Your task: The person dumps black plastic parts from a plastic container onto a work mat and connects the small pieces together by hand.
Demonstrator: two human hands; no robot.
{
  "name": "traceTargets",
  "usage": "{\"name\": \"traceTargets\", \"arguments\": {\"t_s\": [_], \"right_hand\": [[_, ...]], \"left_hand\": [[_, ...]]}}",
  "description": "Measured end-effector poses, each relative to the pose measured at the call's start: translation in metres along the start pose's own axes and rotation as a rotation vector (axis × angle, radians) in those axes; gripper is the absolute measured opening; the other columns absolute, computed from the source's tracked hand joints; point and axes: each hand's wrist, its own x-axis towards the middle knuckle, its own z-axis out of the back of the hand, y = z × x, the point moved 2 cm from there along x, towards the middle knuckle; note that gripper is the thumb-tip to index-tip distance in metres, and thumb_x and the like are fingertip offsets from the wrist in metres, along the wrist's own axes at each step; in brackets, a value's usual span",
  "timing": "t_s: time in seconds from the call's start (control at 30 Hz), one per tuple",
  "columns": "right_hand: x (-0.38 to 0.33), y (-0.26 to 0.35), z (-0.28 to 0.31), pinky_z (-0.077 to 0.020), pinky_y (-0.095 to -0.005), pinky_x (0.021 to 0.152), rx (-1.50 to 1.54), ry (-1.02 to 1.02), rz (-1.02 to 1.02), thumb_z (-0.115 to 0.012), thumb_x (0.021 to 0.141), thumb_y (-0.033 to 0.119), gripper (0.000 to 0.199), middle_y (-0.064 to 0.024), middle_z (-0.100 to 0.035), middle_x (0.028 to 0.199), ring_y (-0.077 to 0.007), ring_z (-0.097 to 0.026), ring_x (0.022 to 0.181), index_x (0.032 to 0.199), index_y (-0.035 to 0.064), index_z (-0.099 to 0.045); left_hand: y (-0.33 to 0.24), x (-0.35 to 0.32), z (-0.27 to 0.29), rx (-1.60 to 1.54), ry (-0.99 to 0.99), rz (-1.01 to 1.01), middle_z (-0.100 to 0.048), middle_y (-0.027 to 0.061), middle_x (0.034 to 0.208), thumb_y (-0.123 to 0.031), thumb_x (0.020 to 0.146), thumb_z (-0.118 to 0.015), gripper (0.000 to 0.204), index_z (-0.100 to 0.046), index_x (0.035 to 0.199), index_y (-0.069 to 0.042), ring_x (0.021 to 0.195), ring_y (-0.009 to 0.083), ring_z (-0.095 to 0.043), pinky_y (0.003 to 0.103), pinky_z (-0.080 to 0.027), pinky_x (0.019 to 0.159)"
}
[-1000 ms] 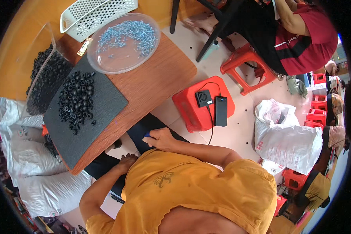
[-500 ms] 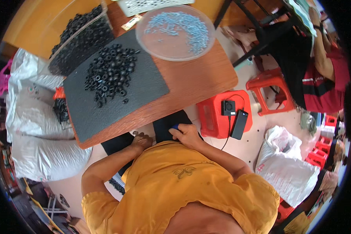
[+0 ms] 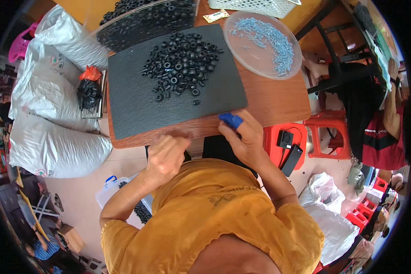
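The right hand (image 3: 245, 137) lay at the near edge of the wooden table (image 3: 274, 102), fingers loosely curled and holding nothing that could be seen, a blue cover (image 3: 230, 119) on one fingertip touching the wood just beside the dark mat (image 3: 137, 102). The left hand (image 3: 165, 157) was closed into a loose fist at the table's edge, below the mat; whether it held anything could not be told. A heap of black rubber rings (image 3: 182, 61) sat on the far part of the mat, well apart from both hands, with bare mat between. Beyond it stood a clear bin of more rings (image 3: 146, 20). A clear round dish of small silvery screws (image 3: 265, 43) rested right of the mat. White sacks (image 3: 45, 114) lay left of the table, and a red stool (image 3: 301, 137) carrying a black charger stood right of the right hand.
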Motion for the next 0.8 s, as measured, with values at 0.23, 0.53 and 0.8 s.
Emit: {"name": "traceTargets", "arguments": {"t_s": [0.23,0.53,0.8], "right_hand": [[0.031,-0.012,-0.031,-0.0438,-0.0389,0.054,-0.256,-0.007,0.204,-0.072,0.068,0.000,0.019,-0.0176,-0.057,0.081,-0.0337,-0.054,0.070,0.074,-0.0016,-0.054],[0.038,-0.021,-0.021,-0.0402,-0.0397,0.053,-0.278,-0.063,0.118,-0.070,0.069,-0.002,0.018,-0.0142,-0.054,0.073,-0.0325,-0.051,0.066,0.073,-0.0014,-0.053],[0.038,-0.023,-0.024,-0.0400,-0.0396,0.054,-0.232,-0.050,0.073,-0.069,0.070,-0.005,0.016,-0.0148,-0.053,0.073,-0.0328,-0.050,0.066,0.077,-0.0023,-0.055]], "left_hand": [[0.016,0.024,0.007,0.131,-0.354,0.162,-0.061,0.0136,0.075,0.007,0.070,-0.065,0.017,-0.062,0.087,0.004,0.063,0.0277,-0.058,0.036,-0.046,0.057],[0.036,0.080,-0.036,0.412,-0.193,0.117,-0.051,0.0080,0.070,-0.012,0.069,-0.073,0.021,-0.057,0.080,-0.005,0.065,0.0251,-0.054,0.035,-0.044,0.057],[0.047,0.096,-0.047,0.606,-0.089,0.141,-0.050,0.0077,0.062,-0.006,0.062,-0.063,0.015,-0.049,0.067,-0.007,0.057,0.0229,-0.055,0.033,-0.045,0.051]]}}
